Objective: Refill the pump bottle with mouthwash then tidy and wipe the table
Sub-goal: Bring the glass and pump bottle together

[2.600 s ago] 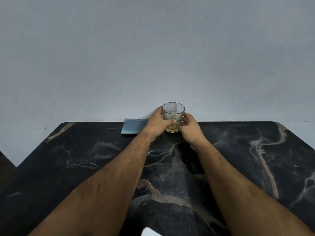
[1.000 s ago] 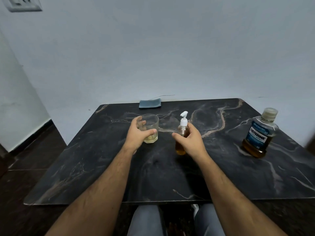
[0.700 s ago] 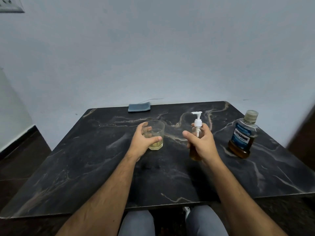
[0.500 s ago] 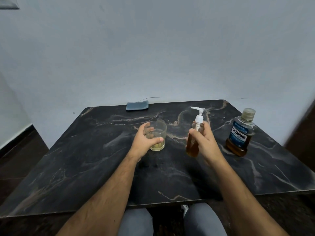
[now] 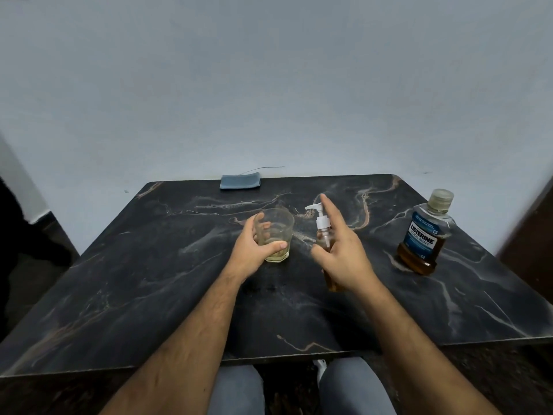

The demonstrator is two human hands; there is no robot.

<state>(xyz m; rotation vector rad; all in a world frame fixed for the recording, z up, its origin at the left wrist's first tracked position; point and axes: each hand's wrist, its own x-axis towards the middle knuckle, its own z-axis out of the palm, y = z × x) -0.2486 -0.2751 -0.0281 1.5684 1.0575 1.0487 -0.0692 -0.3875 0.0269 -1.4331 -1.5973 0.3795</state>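
Observation:
My left hand (image 5: 254, 254) wraps around a clear glass (image 5: 276, 232) standing on the dark marble table (image 5: 149, 265); a little pale yellow liquid lies at its bottom. My right hand (image 5: 344, 253) grips a small amber pump bottle (image 5: 323, 235) with a white pump head, lifted and tilted slightly, its nozzle facing the glass. The index finger is stretched up beside the pump head. A Listerine mouthwash bottle (image 5: 425, 235), capped and holding brown liquid low down, stands at the right.
A folded blue cloth (image 5: 240, 181) lies at the table's far edge against the pale wall. My knees in grey trousers (image 5: 353, 387) show under the near edge. A dark panel (image 5: 532, 235) stands at the right.
The glass came from the far edge to mid-table in my left hand. My right hand took up the pump bottle, lifted it, and now raises the index finger by the pump head.

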